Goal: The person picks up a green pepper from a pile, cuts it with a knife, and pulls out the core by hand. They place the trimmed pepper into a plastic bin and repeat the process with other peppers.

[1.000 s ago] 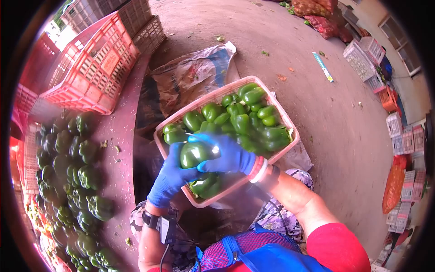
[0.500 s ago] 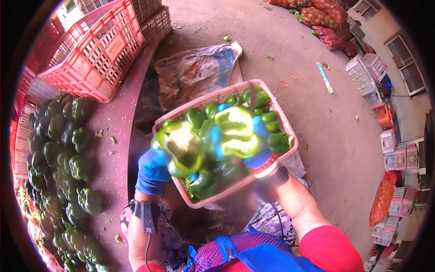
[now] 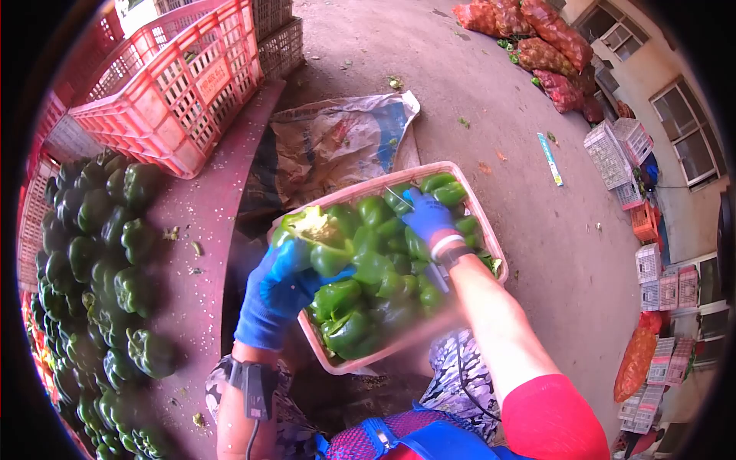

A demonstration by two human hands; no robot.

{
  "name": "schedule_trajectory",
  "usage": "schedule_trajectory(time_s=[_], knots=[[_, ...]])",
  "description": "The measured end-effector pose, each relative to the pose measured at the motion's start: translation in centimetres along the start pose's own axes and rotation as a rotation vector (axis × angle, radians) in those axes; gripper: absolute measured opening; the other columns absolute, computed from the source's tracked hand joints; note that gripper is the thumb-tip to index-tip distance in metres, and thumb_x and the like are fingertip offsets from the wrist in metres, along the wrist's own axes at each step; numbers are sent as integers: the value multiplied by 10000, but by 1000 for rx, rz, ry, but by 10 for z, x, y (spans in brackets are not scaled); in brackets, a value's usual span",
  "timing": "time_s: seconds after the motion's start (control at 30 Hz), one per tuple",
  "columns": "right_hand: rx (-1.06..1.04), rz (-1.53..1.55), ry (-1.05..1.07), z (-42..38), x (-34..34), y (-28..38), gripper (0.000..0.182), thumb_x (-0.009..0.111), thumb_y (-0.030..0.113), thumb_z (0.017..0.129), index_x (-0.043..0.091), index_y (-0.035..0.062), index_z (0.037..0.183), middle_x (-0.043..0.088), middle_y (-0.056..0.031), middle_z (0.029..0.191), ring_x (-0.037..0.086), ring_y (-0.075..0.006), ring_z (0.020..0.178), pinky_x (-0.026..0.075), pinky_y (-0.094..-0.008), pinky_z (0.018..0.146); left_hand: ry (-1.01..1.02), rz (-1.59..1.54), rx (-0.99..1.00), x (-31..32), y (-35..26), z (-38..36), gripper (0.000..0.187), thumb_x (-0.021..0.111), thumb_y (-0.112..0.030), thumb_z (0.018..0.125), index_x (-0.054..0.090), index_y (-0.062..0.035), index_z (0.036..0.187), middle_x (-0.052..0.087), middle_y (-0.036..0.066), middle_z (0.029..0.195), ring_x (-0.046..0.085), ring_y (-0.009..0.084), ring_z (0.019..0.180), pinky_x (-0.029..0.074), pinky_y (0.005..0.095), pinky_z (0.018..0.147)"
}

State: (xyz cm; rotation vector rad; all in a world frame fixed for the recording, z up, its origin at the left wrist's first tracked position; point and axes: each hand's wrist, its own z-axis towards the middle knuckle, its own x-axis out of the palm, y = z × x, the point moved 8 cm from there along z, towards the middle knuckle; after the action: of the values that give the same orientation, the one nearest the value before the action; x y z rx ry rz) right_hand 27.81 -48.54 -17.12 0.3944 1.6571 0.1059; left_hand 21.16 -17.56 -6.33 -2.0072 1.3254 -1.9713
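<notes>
My left hand (image 3: 280, 284), in a blue glove, is closed around a cut green bell pepper (image 3: 313, 234) above the left part of a pink basket (image 3: 491, 222). The pepper's pale seed core faces up. My right hand (image 3: 428, 215), gloved in blue too, is over the far right part of the basket with its fingers bent. A thin blade, seemingly a knife (image 3: 397, 196), sticks out from its fingertips; the handle is hidden. Green bell peppers (image 3: 376, 264) fill the basket under both hands.
Whole green peppers (image 3: 103, 261) are heaped at the left on a reddish surface (image 3: 192, 307). A large pink crate (image 3: 184, 92) stands behind them. A flattened sack (image 3: 337, 146) lies beyond the basket. Filled net bags (image 3: 552, 38) and stacked crates (image 3: 609, 153) line the right side.
My right hand has let go of the bright cut pepper pieces and moved up to the far right part of the basket. My left hand still holds its cut pepper, now tilted differently.
</notes>
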Motion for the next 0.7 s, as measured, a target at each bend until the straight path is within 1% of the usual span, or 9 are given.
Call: schedule_trajectory(time_s=[0.03,0.1,0.13,0.17,0.23,0.33,0.43,0.6,0.7], knots=[[-85,-53,5,-5,-8,7,590,753,279,823,537,143,1356,675,-211,1135,661,-405,1016,530,-485,879,95,-178,5,6,0,3,493,574,-319,1009,487,-38,1404,612,154,1315,632,347,1175,516,591,997],[-60,98,-41,-14,-35,12,634,743,292,834,519,138,1408,702,-210,1034,668,-433,977,539,-490,855,45,-287,-103,6,4,7,527,569,-404,1009,496,-53,1396,613,157,1313,631,354,1175,524,575,995],[-109,136,-169,-21,-51,19,591,742,347,872,558,111,1381,714,-153,872,707,-332,792,562,-422,717,83,-236,-74,8,3,3,529,554,-429,1014,503,-65,1394,611,152,1319,628,352,1185,536,564,988],[-36,441,61,-27,-36,19,569,741,370,880,580,103,1356,703,-121,849,686,-274,744,549,-386,676,-29,-211,-110,2,7,-1,447,702,-318,938,579,-65,1286,646,116,1234,656,313,1117,551,469,963],[134,1050,519,-74,-41,74,537,739,415,898,622,87,1307,680,-57,804,646,-159,648,522,-315,595,40,558,166,-28,10,1,367,668,-219,921,600,-51,1239,649,127,1202,645,287,1097,532,445,954],[-65,986,548,-130,-68,143,474,733,411,921,657,65,1235,634,27,786,560,-61,612,467,-243,548,275,1180,625,25,-1,-26,214,691,-19,846,676,-54,1057,675,102,1033,656,201,966,546,317,858],[-153,1218,476,-145,-41,147,448,782,328,894,643,44,1212,675,16,901,600,-65,770,498,-240,663,313,1363,561,27,6,-27,224,651,1,839,673,-52,1056,656,99,1063,640,186,980,518,291,875],[-87,1429,579,-155,-29,150,439,833,262,833,644,53,1170,695,-1,1003,614,-76,868,505,-248,766,-10,589,-232,-2,32,-20,159,563,-62,911,675,-38,1022,597,117,1098,605,239,1002,492,306,880],[-187,1397,448,-139,-15,153,414,841,237,814,650,47,1128,688,-4,983,610,-95,852,512,-286,764,129,934,204,9,16,-21,155,607,-24,873,674,-34,1013,616,93,1102,608,208,1004,483,286,887]])
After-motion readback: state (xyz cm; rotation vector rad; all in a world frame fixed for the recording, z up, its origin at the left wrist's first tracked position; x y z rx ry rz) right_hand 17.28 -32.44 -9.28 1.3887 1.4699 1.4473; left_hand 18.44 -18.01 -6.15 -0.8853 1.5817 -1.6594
